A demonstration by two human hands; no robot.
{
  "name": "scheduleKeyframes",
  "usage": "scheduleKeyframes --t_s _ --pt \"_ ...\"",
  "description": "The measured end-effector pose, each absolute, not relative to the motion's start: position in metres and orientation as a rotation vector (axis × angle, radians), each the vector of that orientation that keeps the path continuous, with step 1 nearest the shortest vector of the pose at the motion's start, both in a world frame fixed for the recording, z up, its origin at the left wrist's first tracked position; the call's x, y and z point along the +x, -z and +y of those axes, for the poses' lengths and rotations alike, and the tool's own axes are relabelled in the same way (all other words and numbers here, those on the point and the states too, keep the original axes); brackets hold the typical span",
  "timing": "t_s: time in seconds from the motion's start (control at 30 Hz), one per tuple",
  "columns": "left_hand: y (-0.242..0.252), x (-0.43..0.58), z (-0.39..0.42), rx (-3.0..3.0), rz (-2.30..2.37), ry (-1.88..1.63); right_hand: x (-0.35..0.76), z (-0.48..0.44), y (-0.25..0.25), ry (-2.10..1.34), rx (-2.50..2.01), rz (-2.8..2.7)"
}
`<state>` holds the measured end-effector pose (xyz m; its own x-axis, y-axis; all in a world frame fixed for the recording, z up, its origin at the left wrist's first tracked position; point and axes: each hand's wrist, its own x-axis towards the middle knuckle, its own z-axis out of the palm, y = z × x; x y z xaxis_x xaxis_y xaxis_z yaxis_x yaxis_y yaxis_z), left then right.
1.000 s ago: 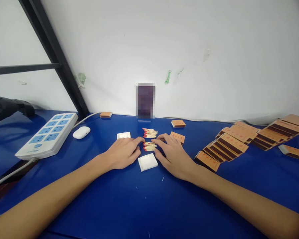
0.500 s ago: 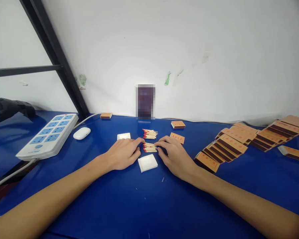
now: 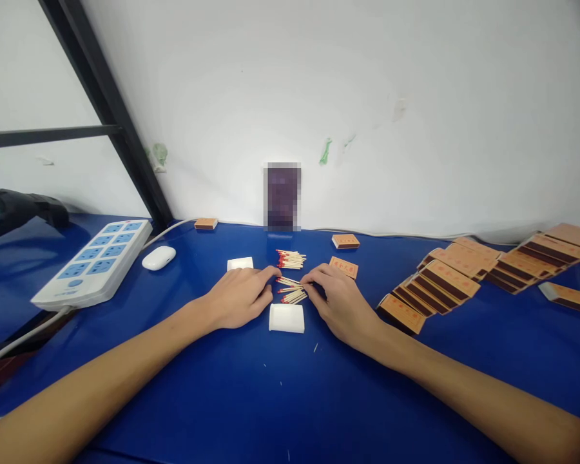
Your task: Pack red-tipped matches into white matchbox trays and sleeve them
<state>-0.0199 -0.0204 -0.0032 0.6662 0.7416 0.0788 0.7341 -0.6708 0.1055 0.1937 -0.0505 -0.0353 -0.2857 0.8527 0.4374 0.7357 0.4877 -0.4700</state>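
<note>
Two bare hands, palms down over a blue desk (image 3: pixel 251 399). Left grip (image 3: pixel 239 298): loosely bent, nothing clasped that I can see, index fingertip at the red heads of the nearer matches (image 3: pixel 294 297). Right grip (image 3: pixel 341 301): thumb and index drawn close at the plain ends; cannot tell whether a stick is pinched.

Nearer matches lie between the two grips, fanned out. Farther matches (image 3: pixel 290 260) sit just beyond, more tightly bunched.

Step in hand, my reading: fingering through the nearer matches from both ends. Next move would call for light fingertip work, since a broad sweep could scatter the sticks.

White tray (image 3: pixel 287 318) lies just nearer the person than the grips. Second white tray (image 3: pixel 240 263) is partly covered by the left grip.

Writing: orange matchbox (image 3: pixel 344 267) just beyond the right grip bears a line of red Chinese-looking characters, too small to read surely. Similar red marks on the matchbox rows (image 3: pixel 452 277), well right of that grip. No brand legible.
</note>
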Motion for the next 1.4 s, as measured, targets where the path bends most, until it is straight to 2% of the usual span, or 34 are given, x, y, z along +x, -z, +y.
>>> scheduleKeyframes --t_s 0.8,1.4 --pt "0.0025 -0.0206 -0.0201 2.852 1.135 -0.215 0.1948 -0.05 0.0375 -0.102 -1.175 -2.188" --pt "0.0072 -0.0198 -0.0178 2.855 1.155 -0.216 0.1931 -0.0552 0.0315 -0.126 -1.08 -2.233"
